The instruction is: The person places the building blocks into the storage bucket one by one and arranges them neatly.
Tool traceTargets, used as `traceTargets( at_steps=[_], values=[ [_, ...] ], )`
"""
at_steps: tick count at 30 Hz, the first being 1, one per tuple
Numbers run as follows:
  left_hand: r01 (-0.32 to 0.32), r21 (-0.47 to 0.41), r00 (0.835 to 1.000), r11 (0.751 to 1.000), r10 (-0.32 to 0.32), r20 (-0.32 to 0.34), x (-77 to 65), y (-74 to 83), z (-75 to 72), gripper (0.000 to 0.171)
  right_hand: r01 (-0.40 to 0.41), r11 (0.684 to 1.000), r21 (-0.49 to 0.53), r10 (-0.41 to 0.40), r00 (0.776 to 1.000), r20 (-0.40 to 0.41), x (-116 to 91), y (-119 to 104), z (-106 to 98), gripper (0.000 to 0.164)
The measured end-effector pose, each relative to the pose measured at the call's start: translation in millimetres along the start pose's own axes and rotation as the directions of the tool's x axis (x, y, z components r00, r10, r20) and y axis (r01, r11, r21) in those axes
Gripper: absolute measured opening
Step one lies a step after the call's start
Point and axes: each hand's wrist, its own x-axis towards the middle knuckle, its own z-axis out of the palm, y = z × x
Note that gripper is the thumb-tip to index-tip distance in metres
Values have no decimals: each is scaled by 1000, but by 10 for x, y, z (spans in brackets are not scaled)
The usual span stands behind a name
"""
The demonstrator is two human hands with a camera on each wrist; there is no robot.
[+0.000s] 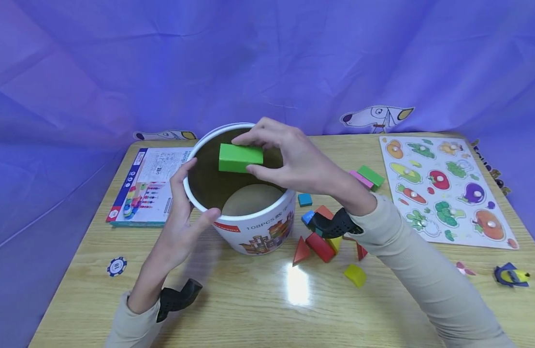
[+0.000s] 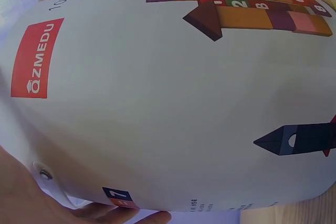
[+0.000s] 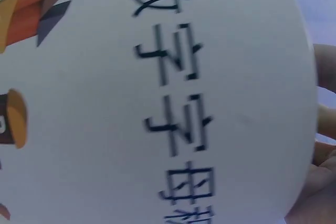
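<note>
A large white bucket (image 1: 255,238) with printed block pictures stands upright on the table, its mouth tilted into sight. Over that mouth, a green block (image 1: 240,158) is pinched by my right hand (image 1: 282,152), fingers on top and thumb at its near side. My left hand (image 1: 183,224) holds the bucket's left side, with the thumb at the near rim and a finger stretched along the left rim. In the left wrist view, fingertips (image 2: 115,215) curve round the bucket's wall. The right wrist view is mostly the bucket's lettered side (image 3: 173,98); the green block is hidden there.
Right of the bucket lie several loose blocks, among them a red block (image 1: 321,247), a yellow block (image 1: 355,275) and a second green block (image 1: 370,177). A vegetable puzzle board (image 1: 428,205) lies at right, a booklet (image 1: 151,169) at left, a poker chip (image 1: 117,266) nearer.
</note>
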Motion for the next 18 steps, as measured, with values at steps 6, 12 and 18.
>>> traceTargets(
  at_steps=[6, 12, 18],
  values=[
    [6, -7, 1000, 1000, -6, 1, -6, -9, 1, 84, -12, 999, 33, 11, 999, 30, -18, 33, 18, 40],
    [12, 9, 1000, 1000, -12, -7, -15, -8, -5, 84, -2, 998, 70, 4, 1000, -28, -200, 21, -137, 42],
    [-3, 7, 1000, 1000, 3, -6, -8, 7, 5, 85, -55, 997, 57, 59, 996, -64, -737, 141, -406, 41]
  ],
)
